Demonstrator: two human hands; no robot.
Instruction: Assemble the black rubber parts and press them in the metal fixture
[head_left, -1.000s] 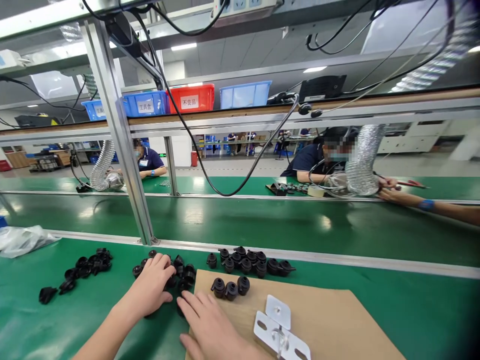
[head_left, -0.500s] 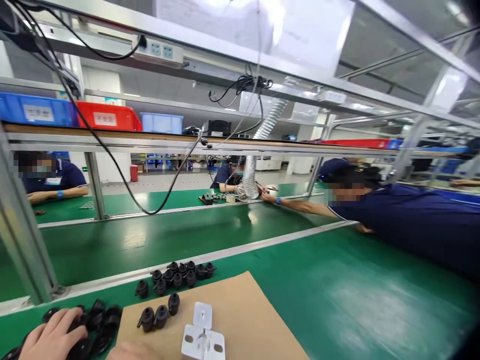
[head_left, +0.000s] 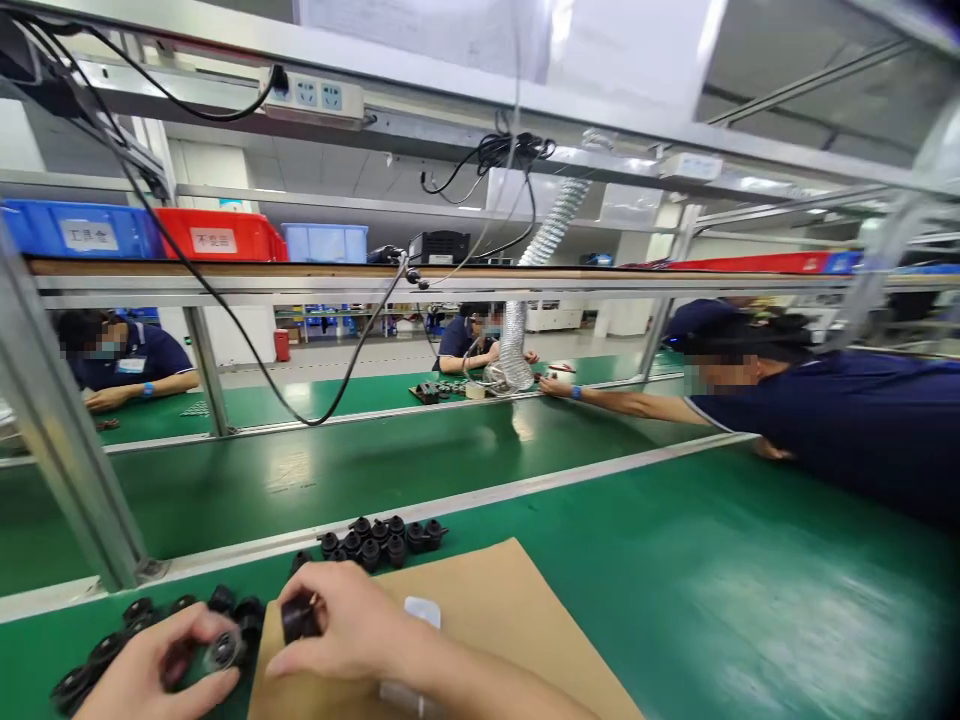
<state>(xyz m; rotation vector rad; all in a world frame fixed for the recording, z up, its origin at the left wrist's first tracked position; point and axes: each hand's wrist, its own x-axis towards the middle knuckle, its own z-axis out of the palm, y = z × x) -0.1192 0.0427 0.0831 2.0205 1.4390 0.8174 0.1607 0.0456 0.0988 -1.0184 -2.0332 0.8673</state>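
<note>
My left hand (head_left: 154, 665), at the lower left, pinches a small round part (head_left: 223, 650) with a dark centre and a clear-looking rim; it is slightly blurred. Close by on its right, my right hand (head_left: 360, 625) grips a black cylindrical part (head_left: 300, 619) between thumb and fingers, over the brown board (head_left: 517, 630). Several larger black round parts (head_left: 105, 650) lie behind and beside my left hand. Beyond my right hand stands a cluster of small black nozzled parts (head_left: 371, 550). My right hand and forearm mostly hide a whitish bracket (head_left: 424, 610) on the board.
Metal rails (head_left: 480, 495) divide the green table (head_left: 750, 600). An upright post (head_left: 75, 430) stands at the left. A co-worker's arm (head_left: 637, 405) reaches across from the right. A black cable (head_left: 247, 350) hangs from the shelf, beside a silver duct (head_left: 514, 345).
My right hand has come up from the bottom edge and now holds a black cylindrical part. My left hand has moved right, off the black parts, with a round part in it. The view has shifted slightly.
</note>
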